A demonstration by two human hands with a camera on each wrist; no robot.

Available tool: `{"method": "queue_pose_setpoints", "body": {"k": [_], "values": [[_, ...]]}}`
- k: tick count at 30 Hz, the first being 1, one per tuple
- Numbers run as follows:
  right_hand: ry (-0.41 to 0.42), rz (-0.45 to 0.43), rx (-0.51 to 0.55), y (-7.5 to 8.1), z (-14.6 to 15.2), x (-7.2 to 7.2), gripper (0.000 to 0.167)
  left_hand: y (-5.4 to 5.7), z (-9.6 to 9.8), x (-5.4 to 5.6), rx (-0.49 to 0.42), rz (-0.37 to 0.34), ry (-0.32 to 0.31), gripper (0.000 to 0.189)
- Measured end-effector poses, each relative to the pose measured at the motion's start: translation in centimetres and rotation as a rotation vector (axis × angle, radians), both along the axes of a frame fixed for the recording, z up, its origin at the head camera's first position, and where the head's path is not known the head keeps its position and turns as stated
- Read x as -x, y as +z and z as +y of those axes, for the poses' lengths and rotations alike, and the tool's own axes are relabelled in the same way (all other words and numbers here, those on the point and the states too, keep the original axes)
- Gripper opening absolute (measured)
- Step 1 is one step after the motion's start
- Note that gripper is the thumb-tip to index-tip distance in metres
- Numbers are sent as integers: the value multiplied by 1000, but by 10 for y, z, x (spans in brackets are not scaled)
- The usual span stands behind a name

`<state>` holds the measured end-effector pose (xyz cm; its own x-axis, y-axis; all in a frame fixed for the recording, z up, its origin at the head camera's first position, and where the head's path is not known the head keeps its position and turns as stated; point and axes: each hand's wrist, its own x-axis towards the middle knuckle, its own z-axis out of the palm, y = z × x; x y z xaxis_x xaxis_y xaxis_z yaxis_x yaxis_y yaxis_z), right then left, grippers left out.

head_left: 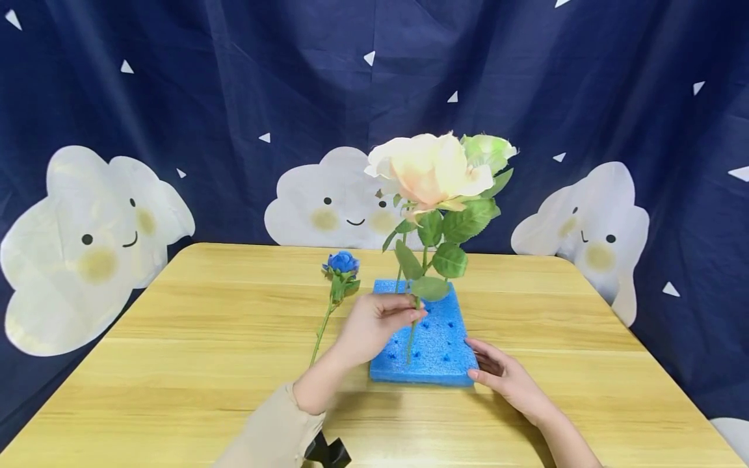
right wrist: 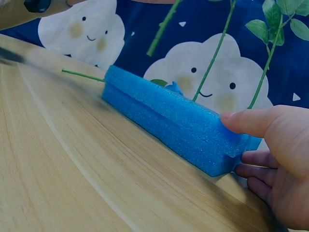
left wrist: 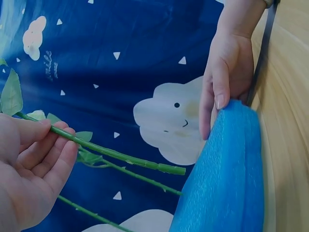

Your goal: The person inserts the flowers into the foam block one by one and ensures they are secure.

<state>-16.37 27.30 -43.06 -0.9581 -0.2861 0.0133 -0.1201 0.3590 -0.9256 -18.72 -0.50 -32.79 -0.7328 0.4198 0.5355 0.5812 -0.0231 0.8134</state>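
My left hand pinches the green stem of a large cream artificial rose between thumb and fingers. The bare lower end of that stem hangs free above a blue foam block dotted with small holes. At the block's near right corner my right hand grips it, thumb on the upper edge and fingers around the side. Two other stems rise from the block's far part; a green-and-white flower shows behind the rose, whose petals and leaves partly hide what stands there.
Left of the block, a blue artificial flower lies on the wooden table, its stem toward me. A dark blue curtain with smiling clouds hangs behind the table. A black object shows beside the left sleeve.
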Motion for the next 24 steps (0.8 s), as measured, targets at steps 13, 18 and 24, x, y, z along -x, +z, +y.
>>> {"method": "queue_pose_setpoints", "body": {"k": [13,18,24], "values": [[30,44,23,2,0,-2,55,3,35,9,2,-121,5,13],[30,31,28,1,0,-2,56,-1,44,12,17,-91,-9,12],[30,17,17,1,0,-2,57,-9,56,16,43,-106,-20,12]]}}
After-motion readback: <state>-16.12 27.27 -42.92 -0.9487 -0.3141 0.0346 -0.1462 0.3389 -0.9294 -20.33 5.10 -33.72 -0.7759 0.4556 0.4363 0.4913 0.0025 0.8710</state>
